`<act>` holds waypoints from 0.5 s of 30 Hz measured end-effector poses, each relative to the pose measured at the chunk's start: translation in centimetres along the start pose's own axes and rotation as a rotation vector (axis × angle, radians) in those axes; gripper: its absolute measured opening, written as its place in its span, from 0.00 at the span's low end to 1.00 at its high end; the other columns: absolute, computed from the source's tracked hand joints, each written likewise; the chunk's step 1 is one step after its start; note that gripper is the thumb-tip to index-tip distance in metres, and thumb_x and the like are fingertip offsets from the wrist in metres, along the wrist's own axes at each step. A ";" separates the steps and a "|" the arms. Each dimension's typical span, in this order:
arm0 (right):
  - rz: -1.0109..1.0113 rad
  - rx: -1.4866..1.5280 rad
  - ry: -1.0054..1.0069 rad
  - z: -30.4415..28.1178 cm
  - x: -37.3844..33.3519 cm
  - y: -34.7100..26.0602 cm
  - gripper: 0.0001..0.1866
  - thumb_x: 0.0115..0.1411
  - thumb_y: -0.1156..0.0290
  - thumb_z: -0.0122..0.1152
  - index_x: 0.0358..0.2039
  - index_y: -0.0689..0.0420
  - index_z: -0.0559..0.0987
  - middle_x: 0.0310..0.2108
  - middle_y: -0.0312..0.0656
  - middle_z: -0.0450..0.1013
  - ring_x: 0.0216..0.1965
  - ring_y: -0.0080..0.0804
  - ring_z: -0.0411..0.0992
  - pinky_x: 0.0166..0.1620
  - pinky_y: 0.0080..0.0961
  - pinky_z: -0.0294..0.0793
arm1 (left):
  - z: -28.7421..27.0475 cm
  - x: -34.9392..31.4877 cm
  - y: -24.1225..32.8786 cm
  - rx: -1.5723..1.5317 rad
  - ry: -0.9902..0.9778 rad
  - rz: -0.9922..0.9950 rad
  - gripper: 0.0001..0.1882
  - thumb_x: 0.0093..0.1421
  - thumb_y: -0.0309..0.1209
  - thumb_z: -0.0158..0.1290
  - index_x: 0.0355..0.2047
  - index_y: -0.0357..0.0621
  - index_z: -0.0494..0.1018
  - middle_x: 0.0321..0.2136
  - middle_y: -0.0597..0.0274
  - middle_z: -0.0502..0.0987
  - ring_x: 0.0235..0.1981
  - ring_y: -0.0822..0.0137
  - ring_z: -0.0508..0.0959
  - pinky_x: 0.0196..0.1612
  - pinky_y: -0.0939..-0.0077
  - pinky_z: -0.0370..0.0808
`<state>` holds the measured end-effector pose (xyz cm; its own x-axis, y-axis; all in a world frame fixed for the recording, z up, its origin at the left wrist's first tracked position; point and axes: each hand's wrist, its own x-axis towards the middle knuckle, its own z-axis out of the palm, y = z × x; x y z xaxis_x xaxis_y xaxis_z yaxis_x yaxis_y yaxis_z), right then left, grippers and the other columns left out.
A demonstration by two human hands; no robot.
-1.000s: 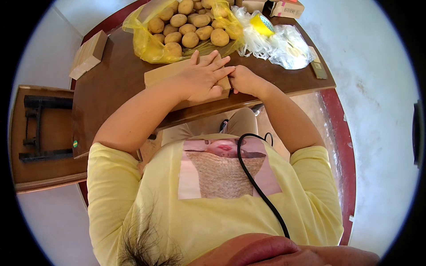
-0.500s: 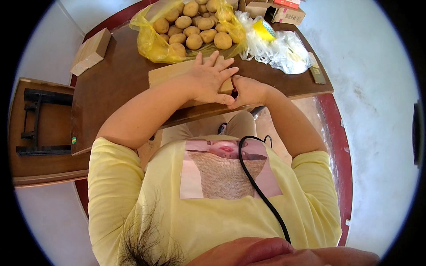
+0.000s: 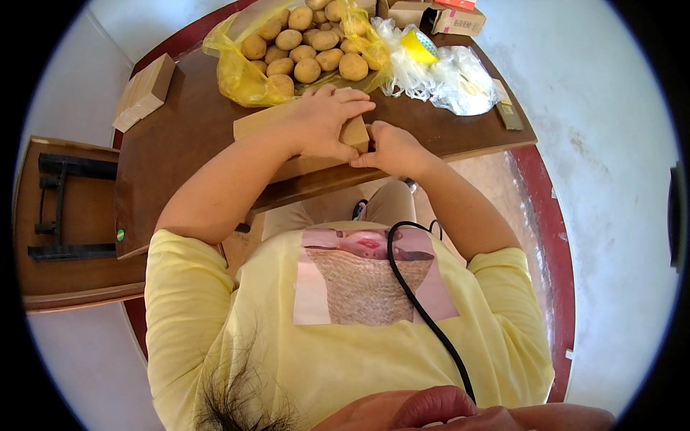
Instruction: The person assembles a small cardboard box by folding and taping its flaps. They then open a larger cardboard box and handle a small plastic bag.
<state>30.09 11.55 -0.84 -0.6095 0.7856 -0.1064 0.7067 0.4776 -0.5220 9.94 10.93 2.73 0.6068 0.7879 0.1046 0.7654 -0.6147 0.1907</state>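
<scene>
Lying on the table, a potato bag is cut off above; at the near edge, a cardboard box is partly hidden by the spread left hand; any pinch by the curled right hand cannot be discerned.

A pale yellow T-shirt has short, loose sleeves and a rectangular chest print of tan weave between pink panels. A black cable crosses it. Beige trousers, dark hair, bare left hand and right hand.
</scene>
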 end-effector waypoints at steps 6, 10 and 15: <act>-0.208 -0.028 0.316 -2.7 -1.1 -1.9 0.40 0.48 0.42 0.66 0.53 0.59 0.73 0.38 0.50 0.71 0.41 0.48 0.72 0.45 0.39 0.72 | -3.3 -2.3 -1.2 -0.270 0.336 0.174 0.45 0.43 0.48 0.64 0.61 0.48 0.63 0.60 0.50 0.62 0.62 0.51 0.60 0.64 0.59 0.56; -0.365 -0.205 0.547 -4.7 -2.1 -5.0 0.41 0.48 0.40 0.66 0.54 0.58 0.72 0.39 0.47 0.70 0.40 0.48 0.71 0.44 0.38 0.71 | -4.6 -4.2 -1.9 -0.411 0.600 0.320 0.43 0.47 0.50 0.63 0.59 0.43 0.63 0.59 0.49 0.62 0.60 0.52 0.62 0.62 0.62 0.58; -0.612 -0.344 0.728 -4.6 -1.3 -7.2 0.42 0.44 0.42 0.69 0.52 0.58 0.72 0.36 0.46 0.68 0.36 0.46 0.70 0.40 0.38 0.71 | -3.8 -7.1 -2.8 -0.491 0.726 0.380 0.41 0.50 0.48 0.62 0.59 0.42 0.62 0.60 0.48 0.59 0.62 0.50 0.59 0.63 0.58 0.55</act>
<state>27.41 8.93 6.98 -0.6156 0.3618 0.7001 0.4814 0.8760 -0.0295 2.69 7.24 5.17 0.3882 0.4701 0.7926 0.2688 -0.8805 0.3906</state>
